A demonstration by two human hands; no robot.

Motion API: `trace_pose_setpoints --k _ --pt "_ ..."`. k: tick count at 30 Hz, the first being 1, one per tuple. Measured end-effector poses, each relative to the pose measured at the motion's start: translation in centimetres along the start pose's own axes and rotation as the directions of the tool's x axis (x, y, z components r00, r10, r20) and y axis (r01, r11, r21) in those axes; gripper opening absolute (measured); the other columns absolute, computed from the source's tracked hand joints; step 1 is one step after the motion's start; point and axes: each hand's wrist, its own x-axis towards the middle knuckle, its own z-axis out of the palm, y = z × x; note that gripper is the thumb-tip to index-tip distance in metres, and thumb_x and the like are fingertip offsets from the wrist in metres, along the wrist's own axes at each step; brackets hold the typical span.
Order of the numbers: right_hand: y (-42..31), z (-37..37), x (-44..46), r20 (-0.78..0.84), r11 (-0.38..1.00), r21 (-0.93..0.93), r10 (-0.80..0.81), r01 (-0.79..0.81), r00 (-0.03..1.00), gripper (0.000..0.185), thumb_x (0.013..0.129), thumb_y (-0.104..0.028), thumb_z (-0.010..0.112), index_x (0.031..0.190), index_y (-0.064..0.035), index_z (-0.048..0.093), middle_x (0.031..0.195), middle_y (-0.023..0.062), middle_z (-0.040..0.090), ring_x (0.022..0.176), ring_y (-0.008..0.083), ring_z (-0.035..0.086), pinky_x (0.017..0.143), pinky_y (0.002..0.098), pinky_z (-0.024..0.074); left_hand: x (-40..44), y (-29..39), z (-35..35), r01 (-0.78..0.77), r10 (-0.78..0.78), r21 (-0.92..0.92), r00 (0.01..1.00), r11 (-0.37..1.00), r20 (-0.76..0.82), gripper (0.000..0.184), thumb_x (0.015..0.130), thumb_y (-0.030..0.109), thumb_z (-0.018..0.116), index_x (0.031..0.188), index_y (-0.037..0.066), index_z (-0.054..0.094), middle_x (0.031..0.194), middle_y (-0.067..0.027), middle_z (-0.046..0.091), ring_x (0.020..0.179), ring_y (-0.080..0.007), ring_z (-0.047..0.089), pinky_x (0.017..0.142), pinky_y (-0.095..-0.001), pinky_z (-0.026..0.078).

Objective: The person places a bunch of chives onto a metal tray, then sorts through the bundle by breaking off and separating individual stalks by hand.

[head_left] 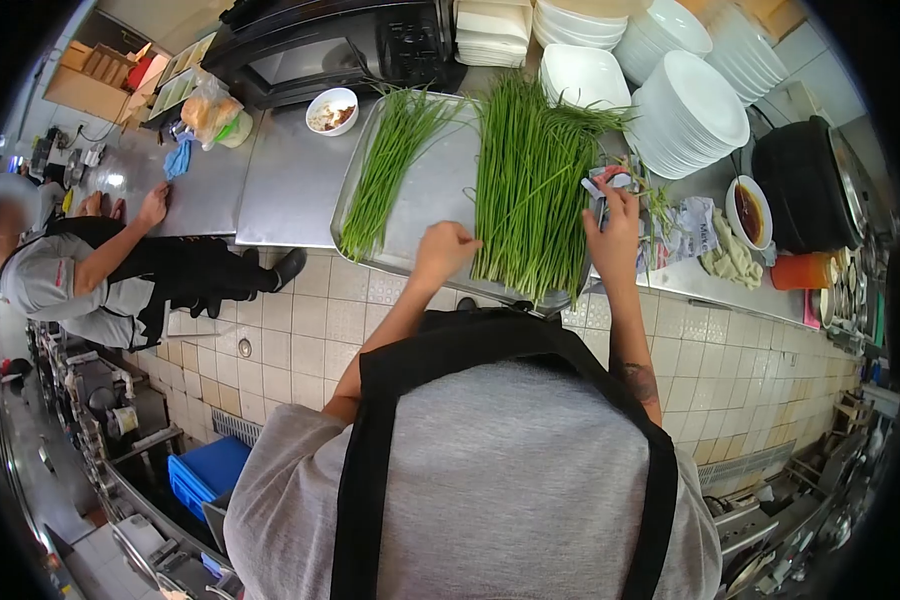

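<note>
A large bunch of long green chives (pixel 530 190) lies across the right part of a metal tray (pixel 435 215). A smaller bunch of chives (pixel 395 170) lies on the tray's left side. My left hand (pixel 445 252) is closed in a pinch, its fingertips at the left edge of the large bunch near the cut ends; what the fingers hold, if anything, is too small to make out. My right hand (pixel 615 230) is at the right edge of that bunch, thumb and fingers apart. Its fingertips are over a small red-and-white item (pixel 610 178), which is partly hidden.
Stacked white plates (pixel 690 115) and square bowls (pixel 585 78) stand behind the tray. Right are printed paper (pixel 688 235), a cloth (pixel 732 258), a sauce bowl (pixel 748 212) and a black pot (pixel 808 185). A small bowl (pixel 332 112) sits left; a co-worker (pixel 90 260) stands farther left.
</note>
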Motion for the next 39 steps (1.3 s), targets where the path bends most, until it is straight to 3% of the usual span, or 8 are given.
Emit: trace_pose_setpoints --k 7,13,16,22,25,31,34,39 --pt "-3.7 0.9 -1.4 0.159 0.971 0.237 -0.015 -0.023 0.987 0.037 0.073 -0.006 0.067 0.108 -0.0031 0.057 0.109 0.0188 0.050 0.098 0.0354 0.053 0.084 0.0389 0.0440 -0.1 -0.6 0.7 0.051 -0.053 0.018 0.989 0.999 0.136 0.023 0.066 0.024 0.071 0.073 0.002 0.067 0.072 -0.0168 0.065 0.070 -0.0303 0.064 0.067 -0.0369 0.050" --pt "-7.3 1.3 -2.6 0.451 0.872 0.424 0.030 -0.243 0.892 0.020 0.077 -0.009 0.066 0.096 -0.0024 0.064 0.087 0.0133 0.060 0.077 0.0250 0.060 0.068 0.0306 0.0469 -2.6 2.6 -4.2 0.252 -0.056 -0.543 0.935 0.801 0.351 0.013 0.077 0.011 0.066 0.080 -0.001 0.064 0.069 -0.0046 0.061 0.061 -0.0118 0.056 0.056 -0.0249 0.044" --pt "-8.9 2.0 -3.2 0.541 0.750 0.554 0.007 -0.362 0.841 0.017 0.080 -0.011 0.064 0.094 -0.0014 0.066 0.083 0.0098 0.060 0.071 0.0175 0.059 0.064 0.0262 0.0457 -3.9 4.6 -5.7 0.197 0.072 -0.662 0.932 0.723 0.356 0.008 0.082 0.008 0.062 0.086 0.001 0.063 0.070 -0.0003 0.057 0.062 -0.0078 0.052 0.057 -0.0212 0.042" --pt "-10.4 1.9 -2.9 0.406 0.608 0.725 0.004 -0.325 0.914 0.014 0.082 -0.010 0.064 0.093 -0.0011 0.066 0.083 0.0047 0.060 0.073 0.0089 0.056 0.063 0.0222 0.0437 -4.0 6.1 -6.2 0.096 0.082 -0.686 0.972 0.721 0.221 0.007 0.081 0.006 0.064 0.084 0.000 0.063 0.073 -0.0016 0.060 0.065 -0.0074 0.052 0.058 -0.0211 0.042" --pt "-10.0 2.3 -3.1 0.505 0.504 0.737 0.033 -0.451 0.863 0.012 0.081 -0.008 0.065 0.090 -0.0003 0.065 0.080 0.0020 0.060 0.072 0.0070 0.055 0.062 0.0219 0.0436 -4.1 6.5 -6.1 0.054 0.107 -0.655 0.973 0.754 0.204 0.007 0.080 0.004 0.065 0.083 -0.002 0.063 0.074 -0.0024 0.061 0.067 -0.0084 0.054 0.060 -0.0217 0.044" --pt "-9.7 2.4 -3.2 0.527 0.484 0.731 0.049 -0.482 0.849 0.008 0.084 -0.008 0.061 0.086 0.0000 0.059 0.076 -0.0003 0.061 0.069 0.0060 0.056 0.061 0.0196 0.0440 -4.1 8.1 -7.3 -0.018 0.153 -0.623 0.975 0.782 0.163 0.025 0.080 0.002 0.063 0.104 -0.003 0.058 0.092 -0.0085 0.063 0.085 -0.0135 0.059 0.075 -0.0269 0.047" --pt "-10.2 2.0 -3.1 0.591 0.448 0.718 0.012 -0.532 0.807 0.007 0.086 -0.007 0.060 0.087 -0.0004 0.058 0.079 0.0015 0.063 0.070 0.0065 0.058 0.062 0.0194 0.0451 -3.3 8.4 -7.0 0.003 0.200 -0.840 0.971 0.543 0.133 0.029 0.084 0.004 0.059 0.111 -0.004 0.054 0.098 -0.0113 0.064 0.088 -0.0152 0.060 0.077 -0.0285 0.049" --pt "-10.2 2.3 -3.2 0.604 0.514 0.676 0.024 -0.528 0.797 0.012 0.086 -0.009 0.059 0.088 0.0020 0.062 0.075 0.0021 0.064 0.067 0.0066 0.058 0.061 0.0206 0.0461 -2.6 9.1 -6.8 0.045 0.130 -0.911 0.986 0.409 0.108 0.027 0.091 0.008 0.047 0.115 -0.005 0.052 0.104 -0.0158 0.062 0.095 -0.0214 0.060 0.086 -0.0334 0.047"
